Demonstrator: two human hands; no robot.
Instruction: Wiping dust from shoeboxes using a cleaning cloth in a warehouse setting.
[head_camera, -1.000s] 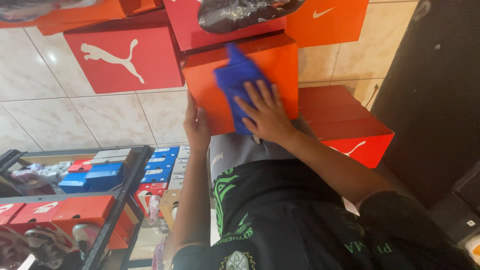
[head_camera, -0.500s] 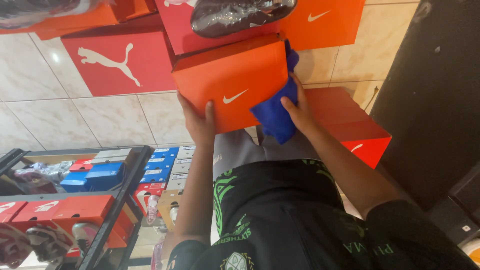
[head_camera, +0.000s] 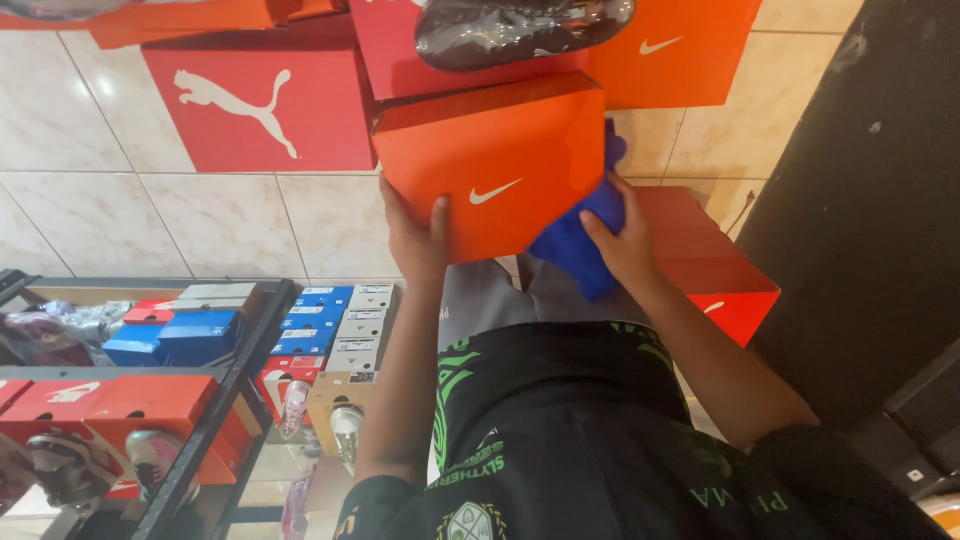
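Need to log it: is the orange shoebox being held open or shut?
Shut. The orange shoebox has its lid seated flush along the top edge, with no gap showing.

Held shoe box (head_camera: 490, 175): orange with white swoosh mark. Cloth (head_camera: 580, 245): solid blue. Wall box (head_camera: 255, 105): red, white leaping-cat mark. Floor tiles (head_camera: 200, 225): cream marbled.
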